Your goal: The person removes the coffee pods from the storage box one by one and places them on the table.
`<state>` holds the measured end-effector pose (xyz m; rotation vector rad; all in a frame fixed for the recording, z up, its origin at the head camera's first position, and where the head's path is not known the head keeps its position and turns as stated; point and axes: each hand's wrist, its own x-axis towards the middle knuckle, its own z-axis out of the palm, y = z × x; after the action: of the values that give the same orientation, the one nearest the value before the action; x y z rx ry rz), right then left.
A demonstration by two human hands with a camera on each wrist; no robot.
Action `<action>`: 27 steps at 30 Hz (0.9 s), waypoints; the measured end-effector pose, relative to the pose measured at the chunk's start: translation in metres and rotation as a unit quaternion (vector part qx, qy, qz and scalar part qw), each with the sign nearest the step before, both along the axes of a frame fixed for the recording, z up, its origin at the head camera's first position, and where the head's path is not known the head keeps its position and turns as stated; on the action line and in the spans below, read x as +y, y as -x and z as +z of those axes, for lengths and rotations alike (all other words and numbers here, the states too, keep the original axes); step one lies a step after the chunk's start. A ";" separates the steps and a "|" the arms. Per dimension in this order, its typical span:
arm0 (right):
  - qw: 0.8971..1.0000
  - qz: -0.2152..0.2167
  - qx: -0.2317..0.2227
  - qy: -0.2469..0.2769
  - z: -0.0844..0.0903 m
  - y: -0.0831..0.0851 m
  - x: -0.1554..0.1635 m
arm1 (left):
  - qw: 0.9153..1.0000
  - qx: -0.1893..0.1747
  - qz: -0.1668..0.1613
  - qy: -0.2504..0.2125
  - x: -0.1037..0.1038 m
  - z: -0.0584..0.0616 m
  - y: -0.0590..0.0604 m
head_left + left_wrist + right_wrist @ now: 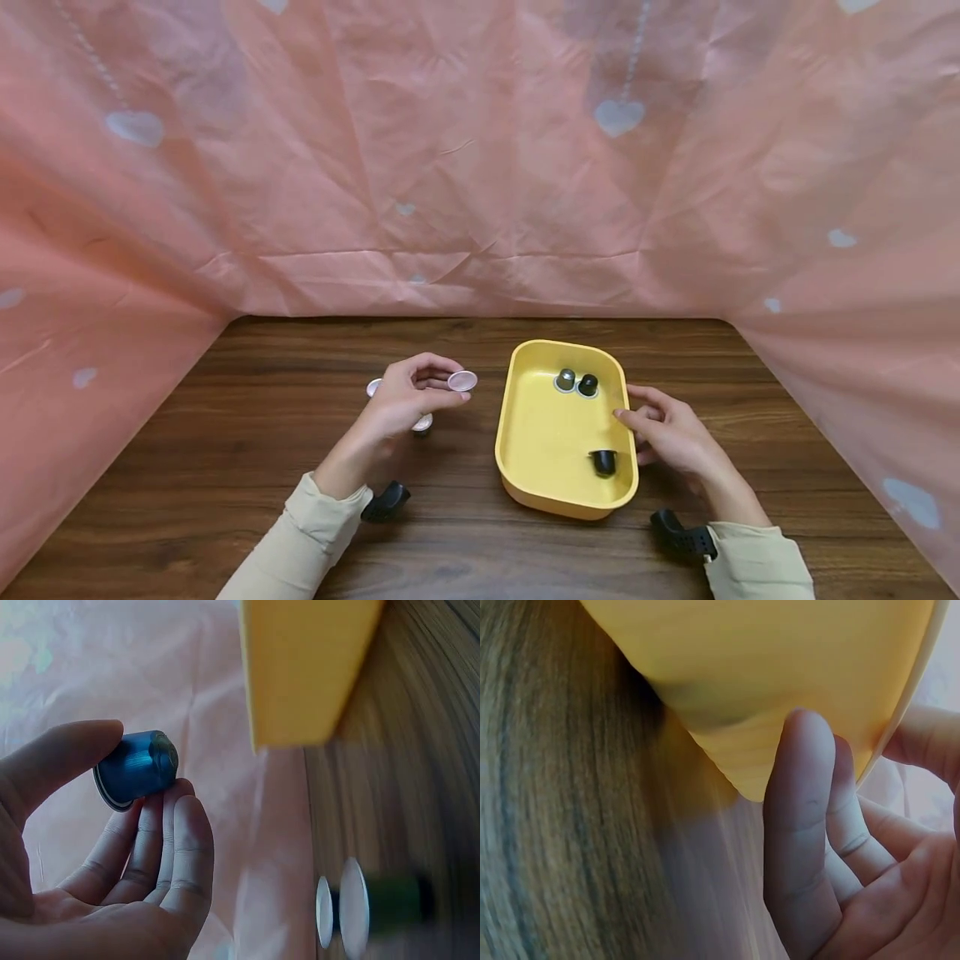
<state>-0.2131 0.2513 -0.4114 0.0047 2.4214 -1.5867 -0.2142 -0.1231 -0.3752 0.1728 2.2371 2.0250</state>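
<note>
My left hand (pixel 405 396) pinches a blue coffee capsule (pixel 141 766) between thumb and fingers, left of a yellow tray (pixel 536 492). The capsule's pale foil lid (pixel 462 381) faces up in the head view. At the tray's right side, my right hand (pixel 675 433) grips the wall, thumb over the rim and fingers against the outside. Inside the tray, a grey-green capsule (pixel 567 380) and a dark capsule (pixel 588 385) stand side by side on their lids toward the back right. A black capsule (pixel 603 462) lies on its side near the front right.
Two more capsules are on the wooden table (pixel 300 433) by my left hand: one lid (pixel 373 387) is partly hidden behind the hand, and another capsule (pixel 422 424) shows below it, lid up. A pink cloth (pixel 480 167) with hearts hangs behind and along both sides.
</note>
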 end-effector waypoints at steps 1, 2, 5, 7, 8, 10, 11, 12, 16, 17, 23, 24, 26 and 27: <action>1.000 -0.001 0.000 -0.001 0.000 0.000 0.000 | 1.000 0.003 0.003 0.003 -0.007 -0.002 -0.001; 1.000 -0.001 0.001 -0.002 0.000 -0.001 0.000 | 1.000 0.005 0.007 0.006 -0.014 -0.003 -0.001; 1.000 0.000 -0.001 0.001 0.000 -0.002 0.000 | 1.000 0.008 0.020 0.018 -0.034 -0.004 -0.006; 1.000 0.002 -0.001 0.003 0.001 -0.001 0.000 | 0.999 0.007 0.029 0.026 -0.046 -0.004 -0.010; 1.000 0.002 0.000 0.003 0.001 -0.001 0.000 | 0.999 0.006 0.034 0.030 -0.051 -0.004 -0.011; 1.000 0.003 -0.001 0.002 0.001 -0.001 0.000 | 0.998 0.003 0.042 0.038 -0.061 -0.005 -0.014; 1.000 0.004 -0.001 0.002 0.001 0.000 0.000 | 0.998 0.002 0.045 0.039 -0.065 -0.006 -0.014; 1.000 0.003 -0.001 0.001 0.001 0.000 0.000 | 0.998 -0.001 0.046 0.039 -0.069 -0.007 -0.015; 1.000 0.002 -0.001 -0.003 0.001 0.001 0.001 | 0.998 -0.012 0.052 0.038 -0.079 -0.009 -0.016; 1.000 0.004 0.000 -0.004 0.001 0.001 0.002 | 0.998 -0.013 0.055 0.038 -0.081 -0.010 -0.016; 1.000 0.003 -0.003 -0.008 0.001 0.000 0.001 | 0.996 -0.008 0.067 0.058 -0.086 -0.015 -0.013; 1.000 0.002 -0.004 -0.009 0.001 0.000 0.001 | 0.995 -0.009 0.070 0.064 -0.086 -0.017 -0.013; 1.000 0.002 -0.002 -0.011 0.001 0.000 0.000 | 0.994 -0.013 0.078 0.075 -0.086 -0.019 -0.012; 1.000 0.003 -0.002 -0.011 0.001 0.001 0.000 | 0.993 -0.015 0.083 0.080 -0.086 -0.021 -0.011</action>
<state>-0.2139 0.2515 -0.4104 0.0050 2.4338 -1.5568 -0.2028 -0.2095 -0.3958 -0.0597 2.4546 1.8959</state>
